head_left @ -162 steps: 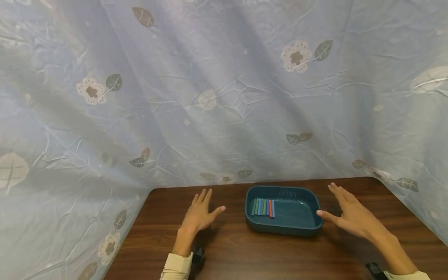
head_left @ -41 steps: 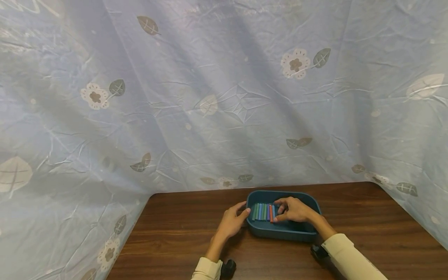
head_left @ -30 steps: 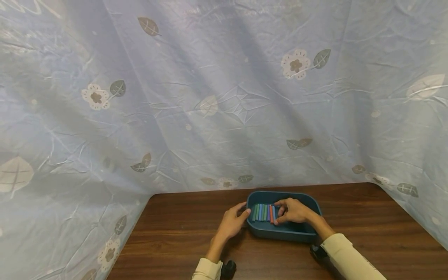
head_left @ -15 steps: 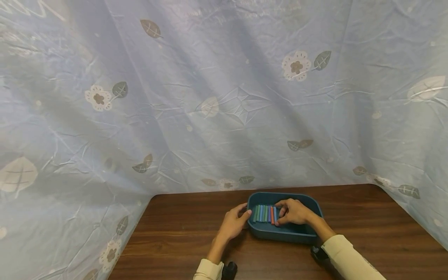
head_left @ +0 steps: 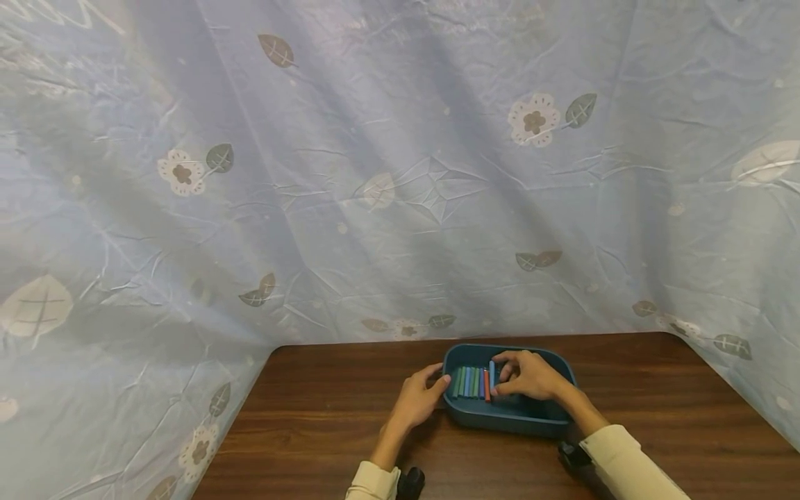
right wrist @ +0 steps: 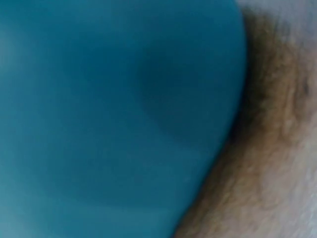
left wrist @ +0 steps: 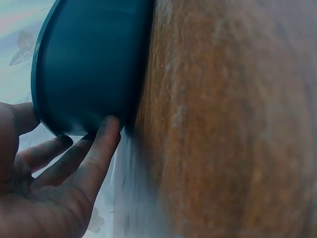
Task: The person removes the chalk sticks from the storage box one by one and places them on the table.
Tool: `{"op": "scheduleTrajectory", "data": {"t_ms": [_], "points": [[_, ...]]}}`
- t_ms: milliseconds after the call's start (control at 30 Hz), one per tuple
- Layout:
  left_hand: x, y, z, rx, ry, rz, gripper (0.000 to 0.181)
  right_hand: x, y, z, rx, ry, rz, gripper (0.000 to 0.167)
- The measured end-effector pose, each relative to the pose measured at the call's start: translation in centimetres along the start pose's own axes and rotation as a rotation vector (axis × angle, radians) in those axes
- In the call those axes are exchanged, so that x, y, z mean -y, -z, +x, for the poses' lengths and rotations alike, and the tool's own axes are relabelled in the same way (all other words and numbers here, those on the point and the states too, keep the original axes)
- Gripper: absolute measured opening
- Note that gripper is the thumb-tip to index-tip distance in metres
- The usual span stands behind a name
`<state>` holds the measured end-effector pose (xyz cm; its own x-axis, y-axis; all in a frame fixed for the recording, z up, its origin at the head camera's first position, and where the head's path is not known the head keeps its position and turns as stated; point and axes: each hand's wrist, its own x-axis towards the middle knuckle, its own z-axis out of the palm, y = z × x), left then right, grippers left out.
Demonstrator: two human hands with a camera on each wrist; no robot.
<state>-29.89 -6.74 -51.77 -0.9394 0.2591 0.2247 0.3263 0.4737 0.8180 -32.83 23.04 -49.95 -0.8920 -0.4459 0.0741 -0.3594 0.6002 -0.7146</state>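
Observation:
A dark teal tray [head_left: 500,423] stands on the wooden table. At its left end, my left hand [head_left: 415,398] holds the wall, thumb at the rim and fingers against the outside, as the left wrist view shows. Inside the tray, my right hand [head_left: 530,376] pinches a slim blue stick [head_left: 492,372] between thumb and fingers, its far end raised a little. Just left of it lies a red stick [head_left: 487,386], then a row of several green, blue and purple sticks [head_left: 469,382]. The right wrist view is filled by the tray's blurred outer wall [right wrist: 109,109].
The brown wooden table [head_left: 325,410] extends on both sides and in front of the tray. A pale floral curtain [head_left: 400,173] hangs behind and along the left side. Black wrist cameras [head_left: 410,482] sit under both cuffs.
Both hands came in from beside the tray: the left to its left end, the right into it. Over the last half second the blue stick has shifted up and away from the row.

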Motion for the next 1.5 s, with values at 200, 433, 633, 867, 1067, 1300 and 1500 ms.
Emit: {"op": "scheduleTrajectory", "data": {"t_ms": [200,433,633,867,1067,1300,1500], "points": [[0.2,-0.1,0.0,0.004,0.01,-0.012,0.049,0.5,0.5,-0.4,-0.025,0.013,0.039,0.076],[0.1,0.0,0.0,0.019,0.021,-0.021,0.051,1.7,1.2,-1.5,-0.049,0.037,0.085,0.074],[0.1,0.0,0.0,0.033,0.022,-0.052,0.051,2.7,1.3,-2.5,-0.077,0.032,0.083,0.073],[0.1,0.1,-0.1,0.017,0.01,-0.014,0.05,4.0,1.1,-3.7,-0.082,0.05,0.125,0.073],[0.2,0.1,-0.1,0.009,0.005,-0.006,0.048,4.8,0.4,-4.2,-0.054,0.129,0.183,0.071],[0.1,0.0,-0.1,0.018,0.015,-0.054,0.048,5.6,-0.9,-4.7,-0.019,0.178,0.227,0.068],[0.0,0.0,0.0,0.013,0.01,-0.048,0.049,6.4,-1.8,-5.4,0.004,0.206,0.241,0.068]]}}
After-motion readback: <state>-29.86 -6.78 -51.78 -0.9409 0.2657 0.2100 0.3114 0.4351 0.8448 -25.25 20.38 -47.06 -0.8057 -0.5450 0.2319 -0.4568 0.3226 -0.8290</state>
